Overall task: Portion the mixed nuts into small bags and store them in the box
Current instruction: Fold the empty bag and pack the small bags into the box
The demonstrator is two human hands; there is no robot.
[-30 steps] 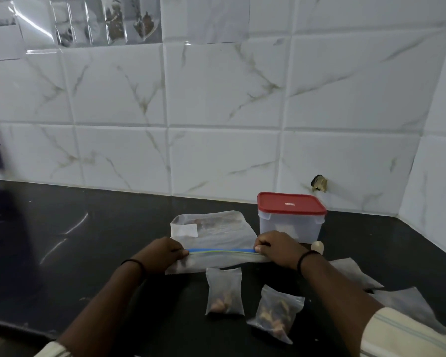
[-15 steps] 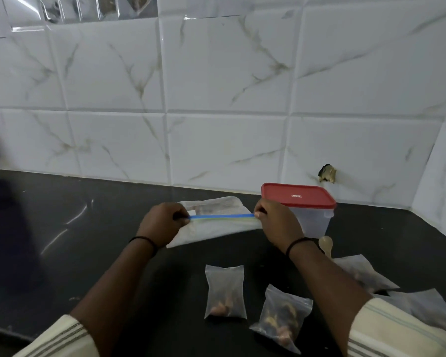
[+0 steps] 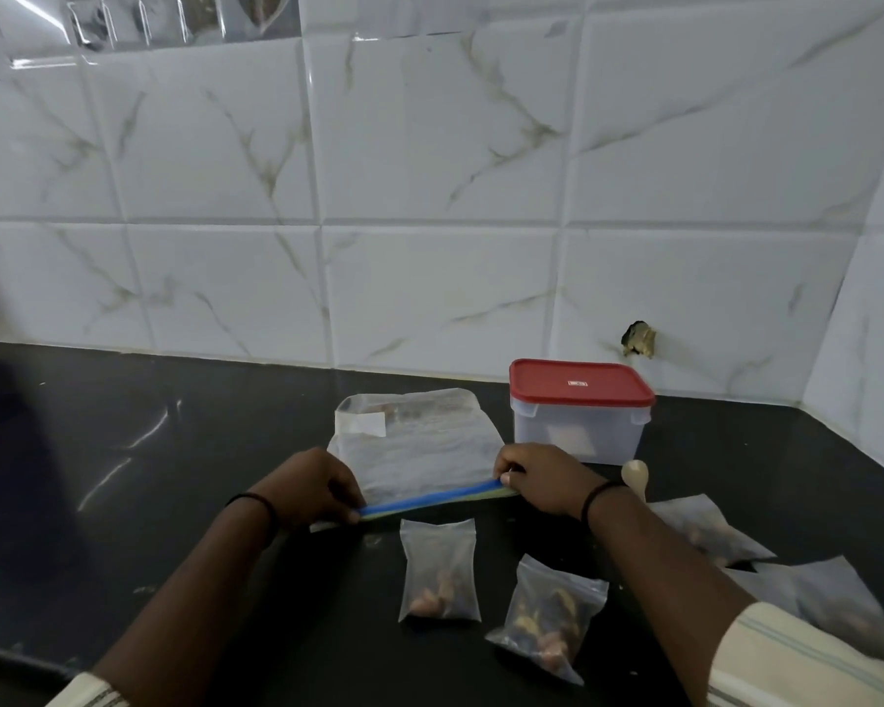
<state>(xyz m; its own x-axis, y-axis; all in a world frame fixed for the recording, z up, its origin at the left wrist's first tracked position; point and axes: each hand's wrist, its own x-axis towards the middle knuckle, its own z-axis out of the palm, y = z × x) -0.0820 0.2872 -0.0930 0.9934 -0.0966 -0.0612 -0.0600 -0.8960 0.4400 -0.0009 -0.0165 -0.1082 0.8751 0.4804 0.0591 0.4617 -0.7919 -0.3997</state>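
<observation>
Pinching zip strip (image 3: 430,500) ends: left hand (image 3: 310,489), right hand (image 3: 537,477); strip lies left-right.

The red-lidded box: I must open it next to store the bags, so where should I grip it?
Probably grip the red-lidded box by its clear side walls, from above and the front. The lid sits flat and closed, the wall stands close behind it, and the right hand is right in front.
</observation>
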